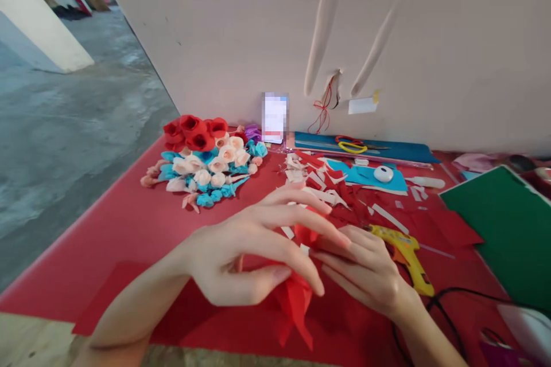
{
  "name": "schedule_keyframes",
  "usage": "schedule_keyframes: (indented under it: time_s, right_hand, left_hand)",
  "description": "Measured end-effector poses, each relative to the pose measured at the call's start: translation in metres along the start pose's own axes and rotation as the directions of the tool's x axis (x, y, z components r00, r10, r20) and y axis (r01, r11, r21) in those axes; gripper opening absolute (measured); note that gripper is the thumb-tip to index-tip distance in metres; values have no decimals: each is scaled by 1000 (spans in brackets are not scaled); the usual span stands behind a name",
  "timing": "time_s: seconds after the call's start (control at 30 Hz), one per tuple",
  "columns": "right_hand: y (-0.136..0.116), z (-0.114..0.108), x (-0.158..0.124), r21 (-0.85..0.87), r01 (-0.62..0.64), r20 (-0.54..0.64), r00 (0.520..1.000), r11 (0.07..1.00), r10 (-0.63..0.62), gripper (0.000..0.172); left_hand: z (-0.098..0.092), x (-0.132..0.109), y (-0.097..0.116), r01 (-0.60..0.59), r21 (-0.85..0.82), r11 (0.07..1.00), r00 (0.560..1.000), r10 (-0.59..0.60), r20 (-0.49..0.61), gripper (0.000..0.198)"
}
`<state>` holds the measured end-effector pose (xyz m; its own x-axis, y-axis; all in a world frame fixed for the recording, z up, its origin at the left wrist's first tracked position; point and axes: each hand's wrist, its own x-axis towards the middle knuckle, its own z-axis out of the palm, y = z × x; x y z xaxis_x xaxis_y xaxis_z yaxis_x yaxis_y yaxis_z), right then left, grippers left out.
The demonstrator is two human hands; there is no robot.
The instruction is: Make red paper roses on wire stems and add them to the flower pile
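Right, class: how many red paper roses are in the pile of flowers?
4 red roses at the back of the pile: left, middle, right, front. Others may be hidden.

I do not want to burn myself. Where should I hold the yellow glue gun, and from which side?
Probably take the yellow glue gun by its handle, which lies free toward you, where the black cord leaves. Come from the right: the right hand, busy with the red paper piece, lies close on its left.
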<state>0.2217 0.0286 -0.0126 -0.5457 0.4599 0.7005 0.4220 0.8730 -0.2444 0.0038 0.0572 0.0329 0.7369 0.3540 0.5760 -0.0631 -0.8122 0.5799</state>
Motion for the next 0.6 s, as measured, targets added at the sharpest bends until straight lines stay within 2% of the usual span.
schedule_keyframes:
  time_s: [0.13,0.27,0.37,0.5,0.6]
  right_hand:
    - [-1,4,-2,31,-5,21,1000,1000,4,9]
    - [0,5,-7,62,-17,56,998,998,13,8]
    - [0,6,-12,113,-85,133,989,990,69,8]
    - [-3,4,-17,193,-213,265,951,958,158,7]
    - [-5,0,-15,230,-248,301,938,941,173,8]
  left_hand:
    - [-1,4,-3,-61,-7,998,990,62,125,28]
    - [-4,2,-5,-36,-5,999,988,37,151,28]
    - [-5,2,-4,-30,-24,999,980,34,197,26]
    - [-5,1,-4,-17,-52,999,973,29,231,21]
    - [-5,-1,-5,-9,-64,998,971,24,239,17]
